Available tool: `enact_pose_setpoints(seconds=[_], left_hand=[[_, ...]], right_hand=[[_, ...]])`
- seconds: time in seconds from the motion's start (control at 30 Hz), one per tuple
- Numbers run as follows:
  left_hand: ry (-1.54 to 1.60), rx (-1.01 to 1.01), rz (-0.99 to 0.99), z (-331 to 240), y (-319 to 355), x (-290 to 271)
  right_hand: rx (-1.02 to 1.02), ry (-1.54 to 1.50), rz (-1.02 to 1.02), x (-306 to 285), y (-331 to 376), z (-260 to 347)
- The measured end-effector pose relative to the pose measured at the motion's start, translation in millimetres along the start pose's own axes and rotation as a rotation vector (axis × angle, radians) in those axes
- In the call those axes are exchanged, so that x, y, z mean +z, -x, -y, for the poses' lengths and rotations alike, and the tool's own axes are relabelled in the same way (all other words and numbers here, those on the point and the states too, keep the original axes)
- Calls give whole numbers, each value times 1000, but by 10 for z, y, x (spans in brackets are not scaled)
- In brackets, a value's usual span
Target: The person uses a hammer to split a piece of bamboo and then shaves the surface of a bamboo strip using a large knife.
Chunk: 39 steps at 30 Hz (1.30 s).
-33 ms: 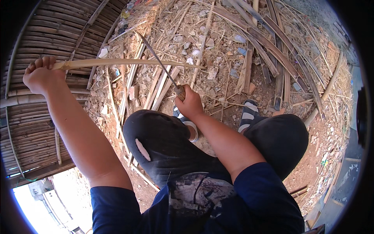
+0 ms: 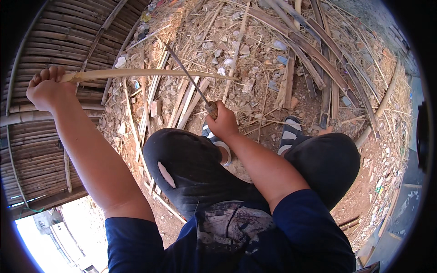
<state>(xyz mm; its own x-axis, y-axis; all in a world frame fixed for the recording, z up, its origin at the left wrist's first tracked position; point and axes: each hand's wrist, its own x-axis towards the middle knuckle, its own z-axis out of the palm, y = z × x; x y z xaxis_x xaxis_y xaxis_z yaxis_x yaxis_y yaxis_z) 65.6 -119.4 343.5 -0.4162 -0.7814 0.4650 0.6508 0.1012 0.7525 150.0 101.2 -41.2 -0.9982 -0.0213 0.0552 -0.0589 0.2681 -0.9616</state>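
Note:
My left hand (image 2: 45,88) is raised at the left and closed around one end of a long pale bamboo strip (image 2: 150,73), which runs level to the right. My right hand (image 2: 221,122) grips the wooden handle of a long thin knife (image 2: 185,73) above my left knee (image 2: 182,159). The blade slants up and to the left and crosses the strip near its middle. I am crouched in dark trousers, with striped sandals (image 2: 289,129) showing between my knees.
A woven bamboo panel (image 2: 41,150) fills the left side. The dirt ground (image 2: 255,86) ahead is strewn with bamboo shavings, split slats (image 2: 182,102), stones and scraps. Longer bamboo slats (image 2: 314,50) lie at the upper right.

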Motion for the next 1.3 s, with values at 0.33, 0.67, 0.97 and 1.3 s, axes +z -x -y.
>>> enact_pose_setpoints(seconds=[0.33, 0.67, 0.97, 1.3], left_hand=[[126, 82, 437, -626, 165, -33], [192, -26, 640, -520, 629, 317], [349, -134, 792, -397, 411, 356], [96, -20, 288, -222, 563, 400]], right_hand=[[204, 126, -89, -436, 14, -186], [228, 77, -194, -596, -12, -100], [-32, -134, -301, -567, -218, 284], [483, 190, -90, -438, -117, -590]])
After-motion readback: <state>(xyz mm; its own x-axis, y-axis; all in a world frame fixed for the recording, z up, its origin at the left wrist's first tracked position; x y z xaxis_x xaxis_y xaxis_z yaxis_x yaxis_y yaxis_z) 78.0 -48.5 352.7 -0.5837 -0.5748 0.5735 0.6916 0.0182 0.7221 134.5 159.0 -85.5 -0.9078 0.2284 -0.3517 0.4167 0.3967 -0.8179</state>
